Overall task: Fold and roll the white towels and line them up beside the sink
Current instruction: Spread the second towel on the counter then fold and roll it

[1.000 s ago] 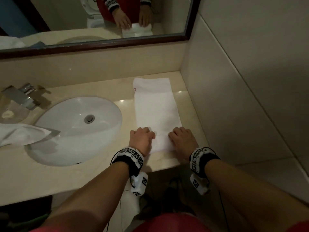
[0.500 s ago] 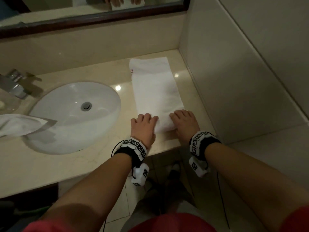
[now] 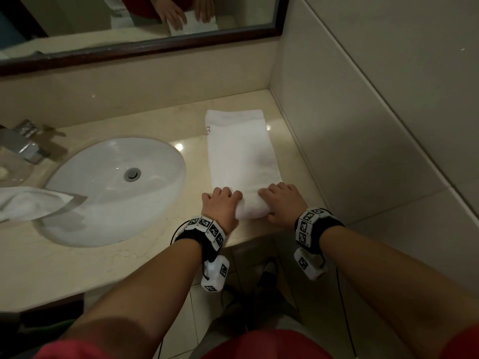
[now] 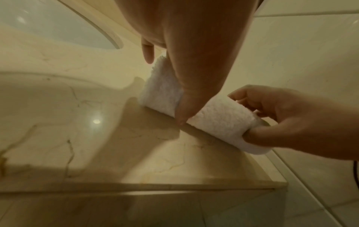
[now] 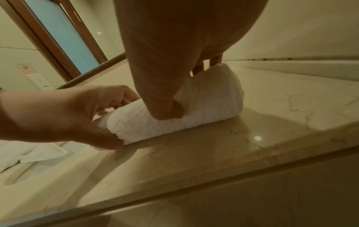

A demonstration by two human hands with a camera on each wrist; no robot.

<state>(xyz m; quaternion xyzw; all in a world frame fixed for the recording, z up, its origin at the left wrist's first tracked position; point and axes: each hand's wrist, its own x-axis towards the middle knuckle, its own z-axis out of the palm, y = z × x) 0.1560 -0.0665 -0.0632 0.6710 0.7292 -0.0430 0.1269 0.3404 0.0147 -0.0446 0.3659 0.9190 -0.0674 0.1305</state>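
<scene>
Towel: the folded white towel point(image 3: 241, 151) lies as a long strip on the counter point(image 3: 129, 265), right of the sink point(image 3: 116, 187), running from your hands toward the back wall. Its near end is already a short roll point(image 4: 219, 121).
Left hand: your left hand point(image 3: 220, 206) curls over the roll's left end, fingers on top, thumb tucked behind.
Right hand: your right hand point(image 3: 282, 202) grips the right end likewise, thumb point(image 5: 170, 110) pressed into the cloth.
Doing it well: I judge even pressure from both hands keeps the roll tight and its ends flush.
Edges: the roll sits near the counter's front lip; the side wall point(image 3: 363, 125) is just beside the strip.
Room: the flat strip ahead leaves length to roll away from you.
Elsewhere: a second towel point(image 3: 28, 203) waits at the sink's left.
</scene>
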